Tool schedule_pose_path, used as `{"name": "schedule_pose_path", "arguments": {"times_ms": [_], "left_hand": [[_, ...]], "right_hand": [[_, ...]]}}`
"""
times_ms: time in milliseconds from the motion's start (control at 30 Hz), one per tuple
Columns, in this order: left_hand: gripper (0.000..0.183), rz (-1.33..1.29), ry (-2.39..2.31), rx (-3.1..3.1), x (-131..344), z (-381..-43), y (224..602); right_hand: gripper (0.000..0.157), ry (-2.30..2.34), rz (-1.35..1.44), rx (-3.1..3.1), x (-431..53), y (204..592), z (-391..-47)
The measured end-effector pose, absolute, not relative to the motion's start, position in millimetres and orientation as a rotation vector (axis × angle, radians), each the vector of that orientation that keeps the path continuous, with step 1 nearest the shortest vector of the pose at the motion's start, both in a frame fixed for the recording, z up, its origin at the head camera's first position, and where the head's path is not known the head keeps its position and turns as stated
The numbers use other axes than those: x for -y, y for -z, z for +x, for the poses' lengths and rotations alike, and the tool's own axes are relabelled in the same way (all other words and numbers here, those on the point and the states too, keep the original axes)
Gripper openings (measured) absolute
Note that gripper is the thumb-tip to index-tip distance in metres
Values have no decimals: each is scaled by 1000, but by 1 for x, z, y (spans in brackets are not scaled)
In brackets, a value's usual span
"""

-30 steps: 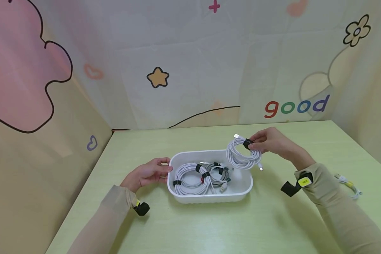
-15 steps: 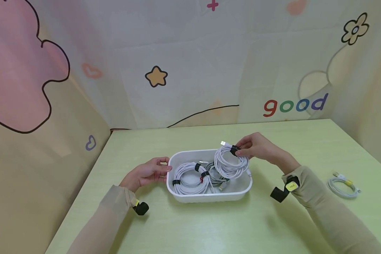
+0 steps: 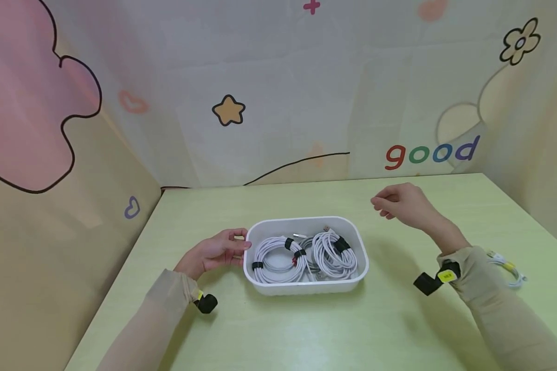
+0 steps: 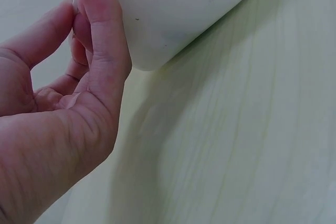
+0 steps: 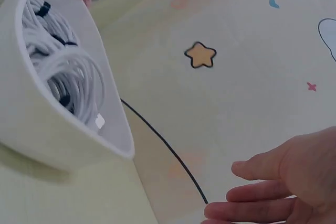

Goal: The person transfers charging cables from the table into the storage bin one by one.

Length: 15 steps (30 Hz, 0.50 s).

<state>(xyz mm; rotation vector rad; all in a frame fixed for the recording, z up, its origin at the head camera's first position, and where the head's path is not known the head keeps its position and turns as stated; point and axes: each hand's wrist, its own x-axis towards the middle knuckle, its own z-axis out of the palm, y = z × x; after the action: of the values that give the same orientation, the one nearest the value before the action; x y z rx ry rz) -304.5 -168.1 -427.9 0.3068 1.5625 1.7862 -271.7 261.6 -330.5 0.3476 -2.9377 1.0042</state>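
Note:
My left hand (image 3: 215, 253) pinches the left end of a white plastic bin (image 3: 306, 289), thumb and fingers on its rim; the left wrist view shows this grip up close on the bin wall (image 4: 173, 9). Inside the bin, a coiled white cable (image 3: 335, 257) with a black strap lies at the right, over a mostly covered grey cable (image 3: 306, 242). Another white cable coil (image 3: 266, 278) with several black straps fills the left side. Beyond the bin's right end, my right hand (image 3: 406, 206) hovers above the table with nothing in it, its fingers loosely extended in the right wrist view.
A pale cable coil (image 3: 512, 273) with a yellow band lies on the table at the right, partly hidden by my right sleeve (image 3: 482, 283). A printed curtain (image 3: 278, 93) stands behind the light green table (image 3: 278, 335).
My right hand lowered the white cable coil into the right side of the bin, let it go, and drew back up and right. The left hand stayed on the rim.

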Motion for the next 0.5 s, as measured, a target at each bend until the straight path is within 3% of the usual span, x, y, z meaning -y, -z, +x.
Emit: {"name": "schedule_pose_path", "arguments": {"times_ms": [500], "left_hand": [[11, 281, -1782, -1575, 166, -305, 429]], "right_hand": [[56, -660, 2, 3120, -423, 344, -246]]}}
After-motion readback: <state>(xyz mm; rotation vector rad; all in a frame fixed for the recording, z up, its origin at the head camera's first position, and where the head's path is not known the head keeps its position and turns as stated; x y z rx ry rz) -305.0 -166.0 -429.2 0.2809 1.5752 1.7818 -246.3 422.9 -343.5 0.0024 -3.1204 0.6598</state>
